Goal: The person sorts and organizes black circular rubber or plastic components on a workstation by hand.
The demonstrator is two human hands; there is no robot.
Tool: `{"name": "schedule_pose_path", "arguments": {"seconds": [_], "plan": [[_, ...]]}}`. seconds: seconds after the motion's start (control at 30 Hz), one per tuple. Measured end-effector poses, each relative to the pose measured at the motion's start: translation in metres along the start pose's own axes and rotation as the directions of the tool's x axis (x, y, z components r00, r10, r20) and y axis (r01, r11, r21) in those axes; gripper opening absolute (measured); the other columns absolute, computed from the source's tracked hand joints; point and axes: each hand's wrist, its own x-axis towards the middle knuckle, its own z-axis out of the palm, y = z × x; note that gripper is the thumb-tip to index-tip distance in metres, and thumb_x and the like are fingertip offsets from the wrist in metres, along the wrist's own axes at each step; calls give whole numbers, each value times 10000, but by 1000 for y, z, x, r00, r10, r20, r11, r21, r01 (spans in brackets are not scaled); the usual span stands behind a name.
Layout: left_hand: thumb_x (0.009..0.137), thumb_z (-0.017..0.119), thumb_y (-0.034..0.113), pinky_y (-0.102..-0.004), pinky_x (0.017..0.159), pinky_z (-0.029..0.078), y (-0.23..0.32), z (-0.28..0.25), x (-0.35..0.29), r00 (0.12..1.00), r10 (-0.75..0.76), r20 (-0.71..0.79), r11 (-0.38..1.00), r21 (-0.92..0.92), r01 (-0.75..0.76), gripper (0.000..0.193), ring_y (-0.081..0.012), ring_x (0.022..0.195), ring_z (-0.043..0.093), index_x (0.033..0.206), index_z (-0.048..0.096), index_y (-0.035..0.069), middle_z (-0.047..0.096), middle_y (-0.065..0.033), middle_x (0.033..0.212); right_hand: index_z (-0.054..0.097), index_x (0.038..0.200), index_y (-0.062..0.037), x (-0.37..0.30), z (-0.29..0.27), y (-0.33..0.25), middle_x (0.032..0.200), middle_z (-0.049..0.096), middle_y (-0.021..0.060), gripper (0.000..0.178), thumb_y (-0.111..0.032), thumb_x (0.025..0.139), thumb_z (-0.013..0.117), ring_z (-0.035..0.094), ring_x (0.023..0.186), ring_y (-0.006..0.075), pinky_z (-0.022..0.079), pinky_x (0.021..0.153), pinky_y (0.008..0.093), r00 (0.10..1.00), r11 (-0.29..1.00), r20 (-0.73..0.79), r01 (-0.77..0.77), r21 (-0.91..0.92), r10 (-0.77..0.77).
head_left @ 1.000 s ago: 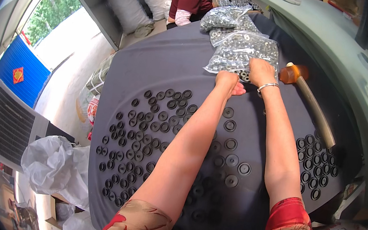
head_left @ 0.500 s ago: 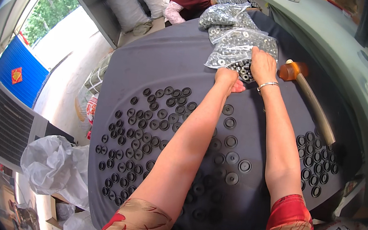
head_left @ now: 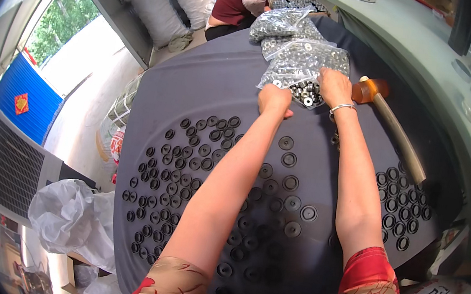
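Observation:
A clear plastic bag [head_left: 304,58] full of small metal ring-shaped parts lies at the far side of the dark cloth-covered table [head_left: 195,91], its mouth facing me. My left hand [head_left: 275,100] is closed on the near left edge of this bag. At the opposite side of the mouth, my right hand [head_left: 334,87], with a bracelet at the wrist, grips the bag's edge. Between the hands, loose metal parts [head_left: 307,93] show at the opening. Under and beside my right forearm, a few small parts [head_left: 335,138] lie partly hidden.
Many black rings [head_left: 185,164] are spread across the table, some behind my left arm. More black rings [head_left: 401,198] cluster at the right, near a wooden-handled mallet [head_left: 399,127]. Another filled bag [head_left: 285,20] lies behind. A person [head_left: 239,2] crouches beyond the table.
My left hand has moved left, and its fingers have closed at the bag's edge. My right hand has shifted slightly down. The person beyond has raised an arm.

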Motion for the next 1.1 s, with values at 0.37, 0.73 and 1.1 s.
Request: {"name": "schedule_pose_path", "arguments": {"seconds": [0.37, 0.73, 1.1], "plan": [[686, 740, 450, -427, 902, 466, 5, -9, -20, 898, 399, -184, 813, 524, -254, 712, -358, 1081, 571, 1198, 500, 18, 599, -216, 1134, 632, 909, -42, 9, -1, 5, 925, 647, 218, 227, -252, 835, 593, 608, 926, 392, 476, 790, 475, 996, 996, 69, -67, 52, 63], [749, 558, 150, -480, 872, 456, -7, -6, 4, 807, 578, -116, 712, 555, -430, 376, -415, 1013, 575, 1110, 564, 43, 636, -243, 1006, 695, 934, -17, 7, -33, -20, 974, 655, 236, 244, -83, 777, 519, 641, 936, 382, 515, 805, 440, 978, 995, 183, -95, -21, 97], [783, 499, 116, -465, 865, 475, -10, -11, 1, 892, 422, -164, 799, 532, -280, 450, -415, 990, 601, 1230, 540, 86, 638, -243, 1034, 669, 898, -29, -2, 6, -50, 865, 662, 191, 171, -104, 753, 615, 656, 862, 330, 521, 765, 425, 986, 979, 29, 164, -122, -162]]}}
